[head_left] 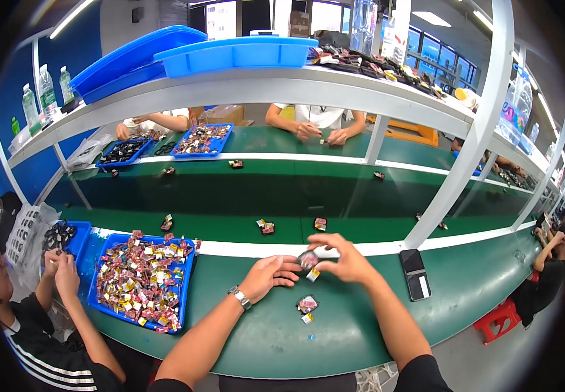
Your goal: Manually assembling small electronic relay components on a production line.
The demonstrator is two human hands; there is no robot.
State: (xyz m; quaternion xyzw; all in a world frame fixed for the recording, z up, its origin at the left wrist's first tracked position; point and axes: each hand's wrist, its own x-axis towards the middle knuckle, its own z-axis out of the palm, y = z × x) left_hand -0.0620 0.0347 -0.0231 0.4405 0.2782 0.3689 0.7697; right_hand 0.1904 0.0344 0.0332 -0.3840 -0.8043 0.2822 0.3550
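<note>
Over the green table my right hand [349,260] curls its thumb and index finger around a small round black part [307,260] with a reddish circuit board in it. A yellow-and-white tab [313,276] hangs from that part. My left hand [270,279], with a metal watch [240,298] on its wrist, reaches to the part's left side with fingers stretched out; whether the fingertips touch it I cannot tell. Nearer to me on the table lies a similar black part [307,304] with its own tab [307,319].
Left of my arm, a blue tray [183,304] is heaped with small red boards. A black phone-like case [415,275] lies at right. Beyond the white rail, a green conveyor belt [230,196] carries several parts. Metal shelf posts [455,157] rise ahead. Other people work left, right and opposite.
</note>
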